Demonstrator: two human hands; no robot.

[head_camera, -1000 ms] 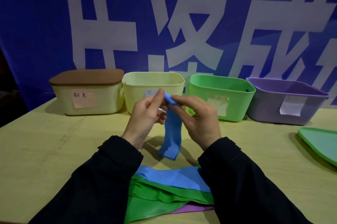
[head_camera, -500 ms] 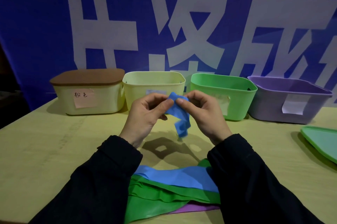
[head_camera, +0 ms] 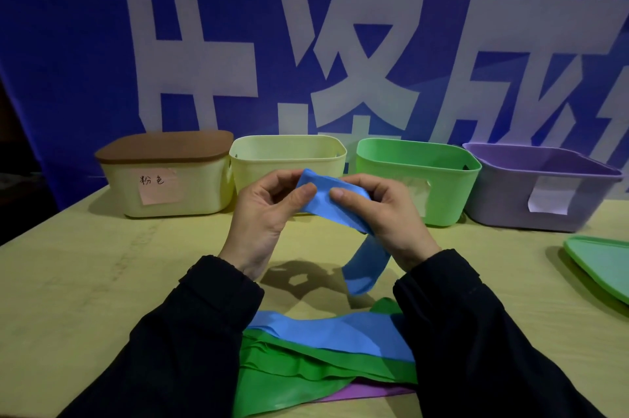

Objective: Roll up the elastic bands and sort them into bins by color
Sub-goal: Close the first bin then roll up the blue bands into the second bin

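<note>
A blue elastic band [head_camera: 326,201] is held above the table between both hands. My left hand [head_camera: 263,218] pinches its left end with thumb and fingers. My right hand [head_camera: 388,216] grips its right part, and the loose tail [head_camera: 366,266] hangs down below that hand. A pile of flat bands lies near me between my sleeves: a blue one [head_camera: 333,332] on top, green ones [head_camera: 296,380] under it, a purple one [head_camera: 367,393] at the bottom. Along the back stand a lidded cream bin [head_camera: 170,189], an open yellow bin [head_camera: 289,153], a green bin [head_camera: 442,179] and a purple bin [head_camera: 510,199].
A green lid [head_camera: 602,264] lies flat at the table's right edge. A blue banner with white characters hangs right behind the bins. The cream bin carries a brown lid [head_camera: 163,146] and a pink label. The yellow-green tabletop [head_camera: 102,281] stretches to my left.
The band hung down long from both hands, then bunched up between them. Now it is spread sideways between the hands, with the tail hanging under the right hand.
</note>
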